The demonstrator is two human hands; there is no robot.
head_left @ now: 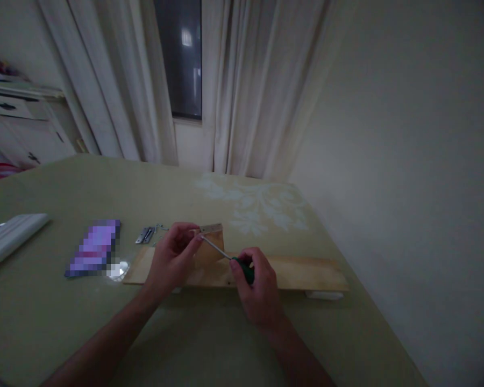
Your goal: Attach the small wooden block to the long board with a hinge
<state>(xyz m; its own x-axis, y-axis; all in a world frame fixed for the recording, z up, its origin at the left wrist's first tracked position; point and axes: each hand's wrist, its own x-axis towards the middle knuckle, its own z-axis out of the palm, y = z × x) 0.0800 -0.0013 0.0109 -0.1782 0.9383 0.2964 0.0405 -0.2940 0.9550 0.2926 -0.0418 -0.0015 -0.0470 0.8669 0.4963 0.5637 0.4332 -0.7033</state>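
My left hand (173, 258) is closed around a small upright wooden block (212, 242) that stands on a long wooden plank (302, 273). My right hand (256, 285) grips a green-handled screwdriver (242, 267). Its metal shaft slants up and to the left, and the tip meets the top corner of the block beside my left fingers. The plank lies flat on the table, raised on small white feet.
A metal hinge (145, 235) lies just behind the plank on the green table (105, 188). A blurred purple item (92, 250) is at the left, with a white flat object (10, 235) further left. Curtains, a window and a wall stand behind and to the right.
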